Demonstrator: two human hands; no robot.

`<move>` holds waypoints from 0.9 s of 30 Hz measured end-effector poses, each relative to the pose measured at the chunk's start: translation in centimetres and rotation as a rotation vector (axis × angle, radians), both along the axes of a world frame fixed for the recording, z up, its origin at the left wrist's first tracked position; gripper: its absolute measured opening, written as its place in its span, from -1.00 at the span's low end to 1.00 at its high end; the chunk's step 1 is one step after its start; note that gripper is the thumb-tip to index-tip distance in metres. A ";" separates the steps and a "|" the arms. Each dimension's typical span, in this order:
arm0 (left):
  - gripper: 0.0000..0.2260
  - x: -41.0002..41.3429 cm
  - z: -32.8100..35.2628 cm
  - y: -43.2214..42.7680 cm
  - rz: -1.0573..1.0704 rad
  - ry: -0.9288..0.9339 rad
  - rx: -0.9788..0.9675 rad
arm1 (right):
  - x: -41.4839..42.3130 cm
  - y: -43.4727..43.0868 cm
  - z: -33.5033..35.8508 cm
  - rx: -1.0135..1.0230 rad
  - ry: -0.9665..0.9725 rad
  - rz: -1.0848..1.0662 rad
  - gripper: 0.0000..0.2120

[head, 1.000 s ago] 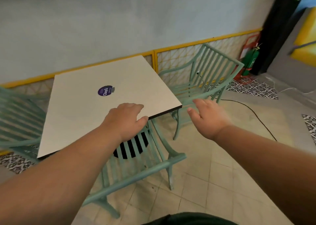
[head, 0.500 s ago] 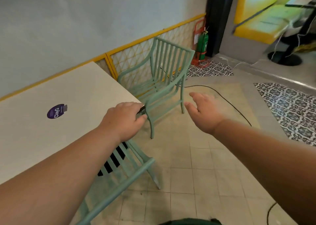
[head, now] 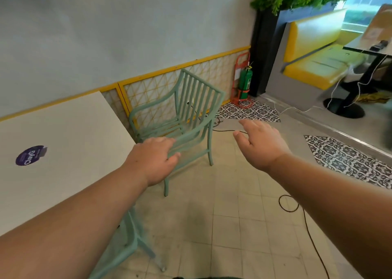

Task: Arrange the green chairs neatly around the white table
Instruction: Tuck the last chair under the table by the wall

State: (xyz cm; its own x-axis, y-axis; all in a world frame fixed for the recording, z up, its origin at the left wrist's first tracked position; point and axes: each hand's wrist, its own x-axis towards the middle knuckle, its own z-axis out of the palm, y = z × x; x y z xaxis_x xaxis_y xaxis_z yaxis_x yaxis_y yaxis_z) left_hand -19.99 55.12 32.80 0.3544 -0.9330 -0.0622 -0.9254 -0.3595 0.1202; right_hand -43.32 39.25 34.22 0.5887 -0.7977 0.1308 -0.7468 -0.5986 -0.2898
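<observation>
The white table fills the left side, with a purple sticker on top. A green slatted chair stands just past the table's right corner, its back toward the right. My left hand curls over the front end of this chair's near armrest, fingers on top and thumb beneath. My right hand hovers open above the floor, to the right of the chair and apart from it. A second green chair sits tucked under the table's near edge, mostly hidden by my left forearm.
A yellow lattice rail runs along the wall behind the chair. A green fire extinguisher stands in a red holder at the corner. A black cable trails across the tiled floor. A yellow bench and a pedestal table base are at right.
The view has swung right. My left hand left the table corner and reached the far chair's armrest. My right hand stayed open and moved forward beside the chair.
</observation>
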 end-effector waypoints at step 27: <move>-0.49 4.6 -0.6 -39.6 -0.017 -0.027 0.037 | 3.1 -37.2 -2.0 0.046 0.010 -0.031 -0.48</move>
